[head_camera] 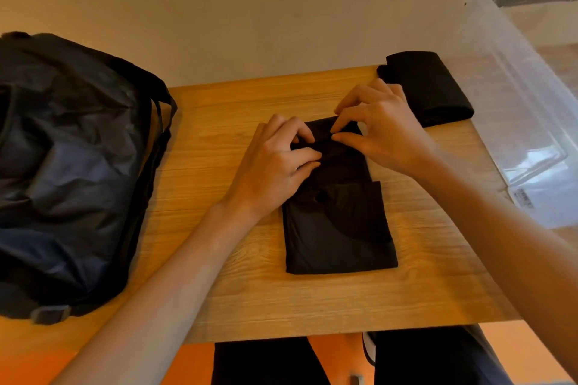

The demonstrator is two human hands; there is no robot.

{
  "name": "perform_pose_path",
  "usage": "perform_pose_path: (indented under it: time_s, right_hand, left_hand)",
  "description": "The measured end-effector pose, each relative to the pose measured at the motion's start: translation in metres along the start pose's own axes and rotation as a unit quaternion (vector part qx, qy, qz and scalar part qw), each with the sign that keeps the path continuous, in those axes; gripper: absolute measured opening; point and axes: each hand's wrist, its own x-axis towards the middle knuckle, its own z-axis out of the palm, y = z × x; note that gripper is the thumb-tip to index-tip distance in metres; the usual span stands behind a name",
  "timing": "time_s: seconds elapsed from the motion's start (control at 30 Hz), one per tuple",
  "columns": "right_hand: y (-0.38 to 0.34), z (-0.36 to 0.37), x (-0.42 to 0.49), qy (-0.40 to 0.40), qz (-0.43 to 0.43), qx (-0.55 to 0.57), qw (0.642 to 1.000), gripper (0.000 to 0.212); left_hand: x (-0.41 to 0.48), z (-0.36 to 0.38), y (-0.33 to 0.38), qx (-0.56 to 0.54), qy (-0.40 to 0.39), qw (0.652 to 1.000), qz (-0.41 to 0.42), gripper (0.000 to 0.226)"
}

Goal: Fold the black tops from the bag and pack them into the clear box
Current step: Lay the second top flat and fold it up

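**1. Workpiece.** Black fabric top [339, 228] lies flat on the light wood-grain surface [219, 275]. It is already narrowed to a long strip, w/ the long axis running away from the person. All positions below are ref. this top.

**2. Hands.** Both hands work the far end.
- Left hand [275, 166]: fingers curled, pinching the cloth at the far-left corner.
- Right hand [384, 131]: thumb + forefinger pinch the far-right corner, other fingers raised clear.
- Judged reason: a 2-point grip keeps the end square, so it can be turned back toward the near end w/o skewing. The near end rests free and acts as the anchor.

**3. Other items.**
- Black rolled fabric bundle [428, 87], prob. a finished top, sits beyond and right of the top, apart from it. It appears staged for packing and is not yet inside the box.
- Clear rigid plastic box [531, 134] stands right of the top, close beside the bundle.
- Dark navy crinkled nylon bag [72, 166] lies left of the top, well apart, which leaves the work zone free.

**4. Not determinable.**
- Far edge of the top is covered by the fingers, so fold vs. roll cannot be told.
- Box is cut off at the right frame edge, and its contents are unclear through glare.
- Bag opening is not visible and its left part is cut off, so the no. of tops left inside is unknown.
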Motion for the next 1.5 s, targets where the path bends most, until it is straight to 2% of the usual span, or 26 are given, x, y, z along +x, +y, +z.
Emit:
perform_pose_path:
  time_s: [0.1, 0.23, 0.27, 0.37, 0.6, 0.77, 0.83, 0.87, 0.97, 1.07, 1.17, 1.27, 1.37, 1.5]
  right_hand:
    - [-0.001, 0.002, 0.000, 0.027, -0.017, -0.012, 0.999, 0.016]
    - [0.000, 0.006, 0.000, -0.005, -0.015, -0.020, 1.000, 0.038]
    - [0.001, 0.007, 0.000, -0.002, -0.013, -0.014, 1.000, 0.038]
    - [0.001, 0.010, 0.000, 0.035, -0.030, -0.011, 0.999, 0.019]
    - [-0.007, 0.004, -0.009, 0.090, -0.069, 0.004, 0.994, 0.021]
    - [-0.005, 0.009, -0.023, 0.053, -0.102, 0.005, 0.993, 0.017]
    - [-0.005, 0.012, -0.025, 0.035, -0.100, 0.012, 0.994, 0.018]
    - [-0.005, 0.012, -0.025, 0.025, -0.098, 0.015, 0.995, 0.021]
    - [-0.001, 0.007, -0.024, -0.019, -0.097, 0.017, 0.995, 0.040]
    - [0.007, 0.001, -0.024, -0.061, -0.096, 0.017, 0.993, 0.054]
    - [0.010, -0.001, -0.021, -0.060, -0.109, 0.010, 0.992, 0.041]
    - [0.004, 0.000, -0.018, -0.013, -0.135, -0.009, 0.991, 0.028]
    - [0.000, -0.005, -0.024, 0.032, -0.133, 0.004, 0.991, 0.028]
    - [-0.003, -0.008, -0.038, 0.032, -0.152, 0.008, 0.988, 0.028]
  left_hand:
    - [-0.002, 0.003, -0.001, -0.007, 0.011, 1.000, -0.001, 0.011]
    - [-0.003, 0.001, -0.001, -0.017, 0.014, 1.000, 0.004, 0.013]
    - [-0.003, 0.000, -0.002, -0.017, 0.013, 1.000, 0.001, 0.014]
    - [-0.006, 0.002, -0.003, -0.018, 0.012, 1.000, -0.005, 0.013]
    - [-0.009, 0.000, -0.002, -0.023, 0.020, 0.999, -0.011, 0.010]
    - [-0.007, -0.002, -0.002, -0.041, -0.029, 0.998, -0.026, 0.034]
    - [-0.006, -0.001, -0.008, -0.026, -0.070, 0.997, -0.007, 0.053]
    - [-0.006, 0.000, -0.011, -0.009, -0.079, 0.997, 0.017, 0.054]
    - [-0.008, 0.001, -0.018, 0.034, -0.086, 0.993, 0.078, 0.042]
    - [-0.010, -0.003, -0.022, 0.012, -0.090, 0.993, 0.071, 0.040]
    - [-0.009, -0.004, -0.024, 0.001, -0.066, 0.996, 0.061, 0.032]
    - [-0.006, -0.007, -0.019, -0.009, -0.047, 0.997, 0.056, 0.027]
    - [-0.006, -0.012, -0.012, -0.018, -0.025, 0.997, 0.067, 0.025]
    - [-0.013, -0.015, -0.007, -0.034, -0.019, 0.996, 0.085, 0.027]
